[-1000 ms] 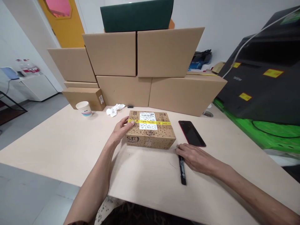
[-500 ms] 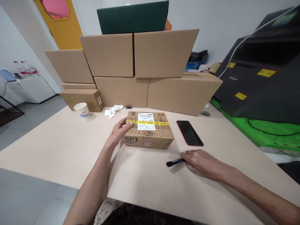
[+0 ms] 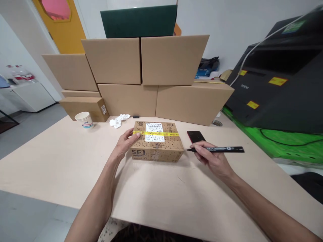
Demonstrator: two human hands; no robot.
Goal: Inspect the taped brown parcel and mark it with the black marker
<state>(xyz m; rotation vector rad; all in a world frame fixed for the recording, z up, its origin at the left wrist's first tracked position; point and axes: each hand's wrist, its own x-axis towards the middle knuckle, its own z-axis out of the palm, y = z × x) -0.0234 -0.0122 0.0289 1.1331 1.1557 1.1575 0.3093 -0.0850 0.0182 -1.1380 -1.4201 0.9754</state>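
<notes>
A small cardboard box (image 3: 168,144) lies in front of me, with black marks, a white label (image 3: 153,129) and yellow tape across its top. My left hand (image 3: 125,143) grips its left side, thumb on the top edge. To the right of the box, my right hand (image 3: 210,158) holds a black marker (image 3: 227,149) between thumb and fingers. The bare tip points left, close to the box's front right corner but apart from it. Behind that hand lies a dark phone (image 3: 195,135) with a red edge, its near part hidden.
Large cardboard boxes (image 3: 121,62) are stacked at the back, a dark green box (image 3: 140,22) on top. A paper cup (image 3: 84,120), crumpled tissue (image 3: 119,121) and a black marker cap (image 3: 136,117) sit before them. A dark Brother printer (image 3: 267,80) stands at right.
My right hand has lifted from the tabletop and turned the marker, so its tip now points left at the box. My left hand keeps hold of the box. The view has shifted slightly.
</notes>
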